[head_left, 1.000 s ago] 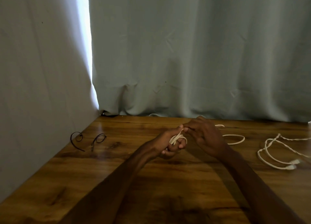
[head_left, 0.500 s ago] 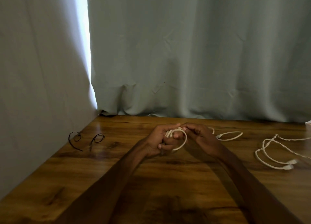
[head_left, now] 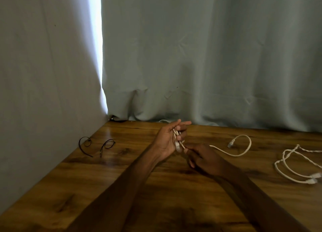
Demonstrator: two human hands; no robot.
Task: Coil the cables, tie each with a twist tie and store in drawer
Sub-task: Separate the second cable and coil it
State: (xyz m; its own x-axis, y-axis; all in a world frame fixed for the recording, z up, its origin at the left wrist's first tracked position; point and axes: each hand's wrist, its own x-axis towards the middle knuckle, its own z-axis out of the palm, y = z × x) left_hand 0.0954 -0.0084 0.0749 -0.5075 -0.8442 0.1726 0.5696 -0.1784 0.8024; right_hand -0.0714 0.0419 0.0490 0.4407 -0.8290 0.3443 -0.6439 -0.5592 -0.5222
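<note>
Two bare hands work over a wooden table point(head_left: 122, 179) hemmed by grey curtains point(head_left: 209, 57) at the back and left. The left hand point(head_left: 168, 139) is raised, palm turned toward the right, fingers loosely spread at the tips while the thumb and lower fingers pin a small bundle of white cable point(head_left: 242, 148) loops against the palm; a plug end hangs at the bottom of that bundle. The right hand point(head_left: 203, 157) sits lower and just beside it, back of the hand up, fingers curled narrow and pinching the same cable where it leaves the bundle. From there the free length runs right across the table, curves up in one open loop and ends in a second plug lying flat.

Cables, counted: two. The one in the hands, and a second cable point(head_left: 289, 163) lying loose near the right edge, well apart from the hands (its strands look twisted together, with two plugs side by side at its near end, partly cut off by the frame).

Ties, counted: two. Both are thin and dark, lying at the left by the curtain, each bent into a small loop with a tail: the left tie point(head_left: 85, 144) and the right tie point(head_left: 107, 144), near each other but not touching.
</note>
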